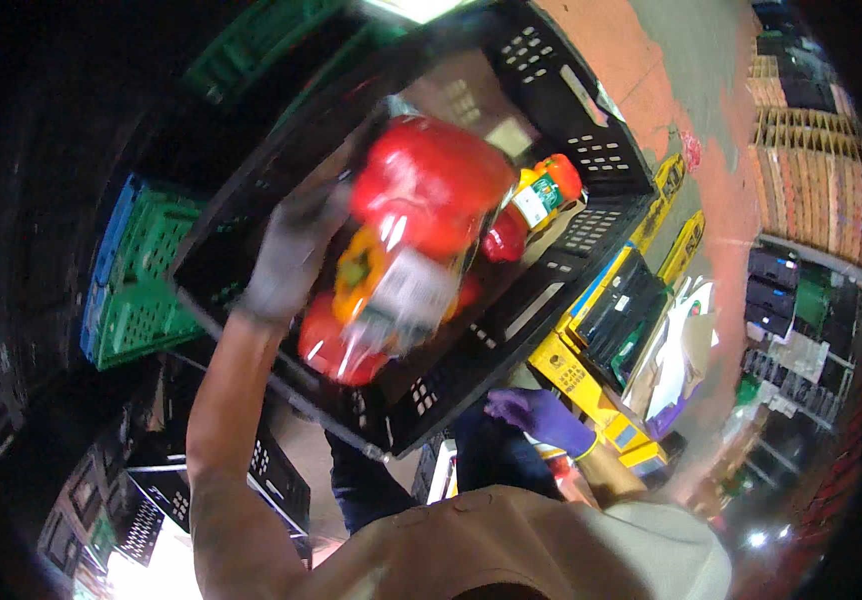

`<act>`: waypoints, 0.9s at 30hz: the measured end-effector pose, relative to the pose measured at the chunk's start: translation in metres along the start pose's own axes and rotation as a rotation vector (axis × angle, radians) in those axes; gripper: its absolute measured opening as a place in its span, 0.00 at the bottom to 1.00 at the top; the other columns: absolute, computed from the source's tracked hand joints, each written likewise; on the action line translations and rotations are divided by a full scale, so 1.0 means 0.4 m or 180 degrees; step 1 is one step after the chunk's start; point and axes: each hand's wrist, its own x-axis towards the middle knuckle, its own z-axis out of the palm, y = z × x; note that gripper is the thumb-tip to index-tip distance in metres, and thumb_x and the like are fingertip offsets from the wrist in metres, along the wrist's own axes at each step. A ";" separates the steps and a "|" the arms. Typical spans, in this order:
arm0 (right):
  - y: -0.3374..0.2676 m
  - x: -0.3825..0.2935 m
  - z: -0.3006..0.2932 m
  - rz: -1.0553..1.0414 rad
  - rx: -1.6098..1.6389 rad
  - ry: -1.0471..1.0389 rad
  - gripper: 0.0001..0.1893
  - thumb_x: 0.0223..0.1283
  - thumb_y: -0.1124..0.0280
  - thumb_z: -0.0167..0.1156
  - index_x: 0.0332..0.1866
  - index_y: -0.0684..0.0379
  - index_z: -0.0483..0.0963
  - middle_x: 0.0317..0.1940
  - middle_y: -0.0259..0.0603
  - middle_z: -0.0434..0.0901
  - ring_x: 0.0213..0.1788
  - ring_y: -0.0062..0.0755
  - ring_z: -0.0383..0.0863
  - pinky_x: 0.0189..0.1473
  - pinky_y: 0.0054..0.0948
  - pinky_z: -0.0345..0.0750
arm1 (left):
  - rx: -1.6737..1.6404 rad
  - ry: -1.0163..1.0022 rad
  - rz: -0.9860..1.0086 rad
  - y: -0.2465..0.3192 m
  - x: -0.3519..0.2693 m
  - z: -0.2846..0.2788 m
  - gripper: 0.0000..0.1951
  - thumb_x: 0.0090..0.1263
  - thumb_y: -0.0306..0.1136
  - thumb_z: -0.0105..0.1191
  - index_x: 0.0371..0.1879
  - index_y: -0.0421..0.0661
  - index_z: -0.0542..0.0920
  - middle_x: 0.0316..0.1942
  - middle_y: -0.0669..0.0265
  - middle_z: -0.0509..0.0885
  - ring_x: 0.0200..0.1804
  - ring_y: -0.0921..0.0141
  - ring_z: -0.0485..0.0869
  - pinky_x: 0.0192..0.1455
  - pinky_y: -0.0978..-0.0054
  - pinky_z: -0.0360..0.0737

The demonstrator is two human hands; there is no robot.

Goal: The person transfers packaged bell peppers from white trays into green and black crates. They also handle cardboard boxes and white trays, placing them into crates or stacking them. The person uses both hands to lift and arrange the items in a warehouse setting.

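My left hand [296, 247], in a grey glove, is inside a black plastic crate [431, 409] and holds a clear-wrapped pack of bell peppers [431, 187], with a large red one on top and a yellow and a red one below. The pack is blurred, and its label bears writing. A second pack of peppers [539, 199], red, yellow and orange, lies in the crate at the right, with a green and white label. My right hand [539, 418], in a purple glove, is outside the crate near its lower right side, its fingers partly bent; nothing shows in it.
Right of the crate stands a yellow pallet jack [584, 382], bearing black folded crates [622, 315] and papers [675, 360]. Green folded crates [149, 270] are at the left. Stacked wooden pallets [810, 195] stand at the far right. More black crates [281, 480] are at the lower left.
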 end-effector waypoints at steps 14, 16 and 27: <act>0.043 0.112 -0.050 -0.0717 -0.1161 0.1295 0.14 0.60 0.72 0.62 0.51 0.57 0.75 0.37 0.49 0.80 0.35 0.48 0.81 0.34 0.36 0.77 | 0.3000 -0.0438 0.1743 -0.394 0.738 0.284 0.11 0.68 0.29 0.49 0.46 0.42 0.79 0.44 0.53 0.83 0.45 0.59 0.83 0.48 0.67 0.79; 0.039 0.103 -0.053 -0.0838 -0.1347 0.1566 0.12 0.60 0.72 0.62 0.48 0.56 0.76 0.36 0.48 0.79 0.34 0.47 0.80 0.33 0.35 0.76 | 0.3597 -0.0032 0.1771 -0.308 0.682 0.281 0.16 0.67 0.33 0.54 0.51 0.41 0.77 0.49 0.53 0.81 0.49 0.55 0.81 0.52 0.63 0.77; 0.110 0.132 0.050 -0.0096 -0.0050 0.1613 0.10 0.65 0.69 0.57 0.48 0.60 0.77 0.36 0.43 0.81 0.36 0.33 0.81 0.36 0.37 0.75 | 0.4787 0.1410 0.0944 0.077 0.161 -0.100 0.21 0.61 0.37 0.62 0.52 0.41 0.78 0.44 0.50 0.83 0.45 0.53 0.82 0.46 0.61 0.79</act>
